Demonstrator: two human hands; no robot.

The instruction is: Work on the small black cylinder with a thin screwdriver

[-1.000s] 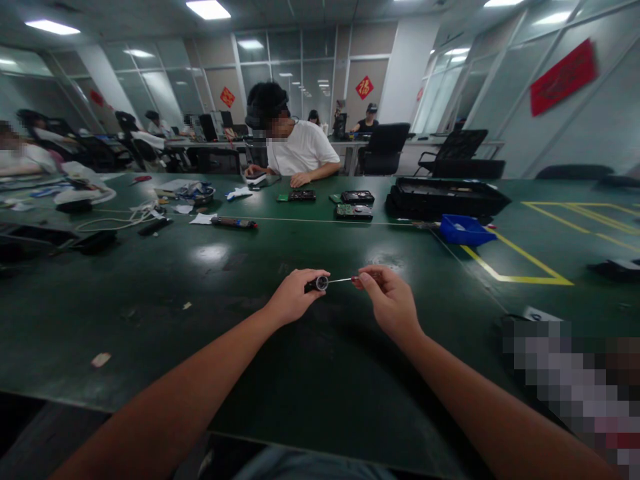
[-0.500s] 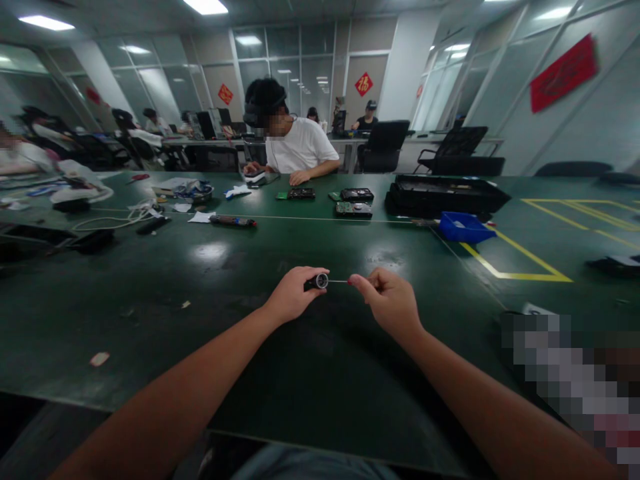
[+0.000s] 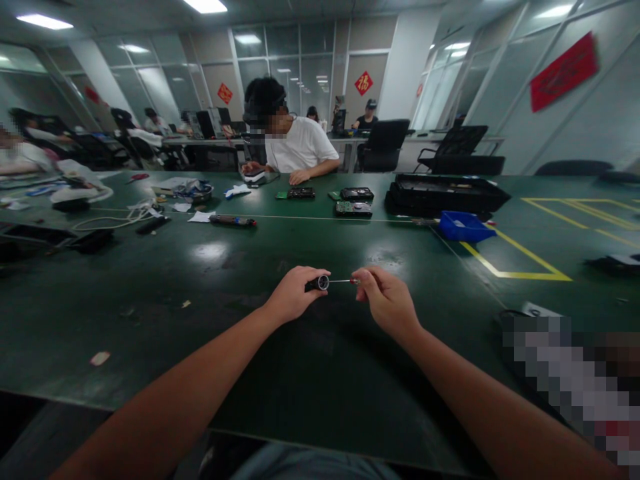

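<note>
My left hand (image 3: 295, 293) is closed around a small black cylinder (image 3: 320, 283) with a round, silver-rimmed end turned toward me. From the right, my right hand (image 3: 385, 297) grips a screwdriver (image 3: 341, 281) by its red handle, most of which the fingers cover. The thin metal shaft lies level and its tip meets the side of the cylinder's rim; whether it sits in a screw is too small to tell. Both hands are just above the green table (image 3: 280, 393).
Across the table sits a person in a white shirt (image 3: 305, 147), hands on a small device. Hard drives (image 3: 354, 209), a black tray (image 3: 445, 193) and a blue bin (image 3: 465, 227) stand beyond my hands. A dark pen-shaped tool (image 3: 233, 221) and cables (image 3: 130, 217) lie left.
The fingers of my right hand have shifted and rolled on the screwdriver handle, the thumb stretching out and then curling back. My left hand keeps the cylinder almost still.
</note>
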